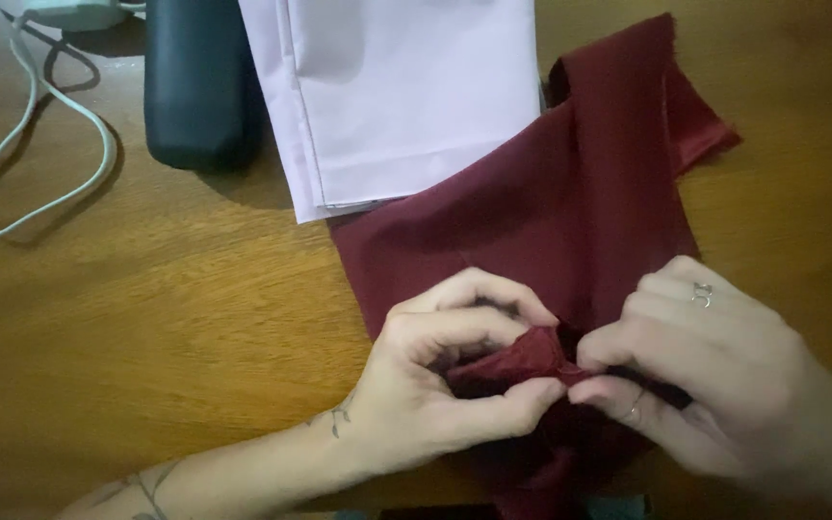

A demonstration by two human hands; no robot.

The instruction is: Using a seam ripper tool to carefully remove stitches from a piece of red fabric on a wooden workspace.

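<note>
A dark red cloth [551, 202] lies spread on the wooden table [146, 318], running from the upper right down to the near edge. My left hand [445, 376] pinches a bunched fold of the red cloth between thumb and fingers. My right hand [715, 376], with rings on two fingers, grips the same fold right beside the left, fingertips almost touching. The part of the cloth under both hands is hidden.
A folded pale pink cloth [397, 96] lies at the top centre, overlapping the red cloth's upper edge. A dark rounded object [199, 82] stands to its left. A white cord [45, 144] loops across the upper left of the table.
</note>
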